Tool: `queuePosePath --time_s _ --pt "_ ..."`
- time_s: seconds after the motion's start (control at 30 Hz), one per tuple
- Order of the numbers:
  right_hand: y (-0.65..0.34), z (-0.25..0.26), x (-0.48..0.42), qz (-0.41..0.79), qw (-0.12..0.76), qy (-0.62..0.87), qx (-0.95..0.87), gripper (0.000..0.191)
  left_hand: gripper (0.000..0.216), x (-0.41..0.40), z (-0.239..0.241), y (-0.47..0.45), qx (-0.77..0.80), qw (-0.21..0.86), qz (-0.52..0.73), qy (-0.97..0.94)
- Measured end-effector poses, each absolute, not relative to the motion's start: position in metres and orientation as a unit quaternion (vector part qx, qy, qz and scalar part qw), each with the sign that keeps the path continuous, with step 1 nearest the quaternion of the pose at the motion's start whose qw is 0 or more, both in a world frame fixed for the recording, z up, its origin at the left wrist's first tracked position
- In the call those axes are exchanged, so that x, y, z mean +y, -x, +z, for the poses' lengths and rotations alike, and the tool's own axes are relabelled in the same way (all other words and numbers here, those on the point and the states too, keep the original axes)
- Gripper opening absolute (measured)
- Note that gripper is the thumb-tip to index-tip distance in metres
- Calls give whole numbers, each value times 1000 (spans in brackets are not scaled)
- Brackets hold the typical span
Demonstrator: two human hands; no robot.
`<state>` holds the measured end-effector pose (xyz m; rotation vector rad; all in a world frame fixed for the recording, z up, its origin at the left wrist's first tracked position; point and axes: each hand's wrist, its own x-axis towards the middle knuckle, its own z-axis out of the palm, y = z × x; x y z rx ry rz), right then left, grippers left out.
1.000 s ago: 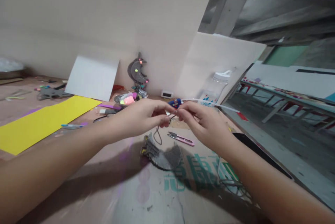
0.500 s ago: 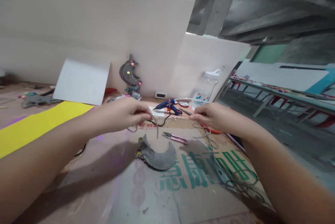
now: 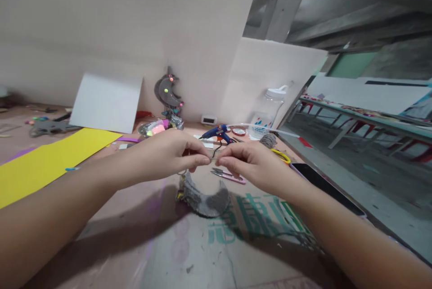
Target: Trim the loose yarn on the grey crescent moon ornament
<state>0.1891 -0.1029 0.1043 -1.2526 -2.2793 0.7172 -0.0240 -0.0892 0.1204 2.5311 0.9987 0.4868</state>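
My left hand (image 3: pixel 168 156) and my right hand (image 3: pixel 251 163) meet fingertip to fingertip above the table, both pinched on a thin grey cord that is barely visible between them. Just below them lies a grey felt crescent (image 3: pixel 202 196) with a jagged left edge. Pink thread snips (image 3: pixel 229 175) lie right behind my right hand's fingers. More grey cord (image 3: pixel 297 237) trails in loops under my right forearm.
A blue glue gun (image 3: pixel 216 133), a ball of grey twine (image 3: pixel 268 139), yellow-handled scissors (image 3: pixel 281 156) and a clear bottle (image 3: pixel 270 111) stand at the back. A finished moon ornament (image 3: pixel 168 93) leans on the white board. Yellow paper (image 3: pixel 50 160) lies left, a dark phone (image 3: pixel 324 185) right.
Half a second ago my hands were pulled apart with the cord stretched between them; now they have come back together above the felt crescent, as they were a second ago.
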Motion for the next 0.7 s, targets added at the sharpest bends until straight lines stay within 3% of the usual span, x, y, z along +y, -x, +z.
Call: queuePosePath --time_s 0.1,0.2,0.43,0.63,0.7 --pt "-203 115 -97 246 220 467 -821 29 30 -82 120 28 377 177 155 -896" --pt "-213 124 -95 273 283 427 -814 34 33 -74 118 31 397 177 158 -887" --pt "-209 127 -109 502 425 250 -711 33 34 -81 116 26 386 152 139 -899" --pt "-203 122 -108 433 358 358 -745 11 30 -86 119 24 388 162 147 -895" --pt "-201 119 -106 415 327 394 -752 15 27 -85 120 26 394 151 175 -890"
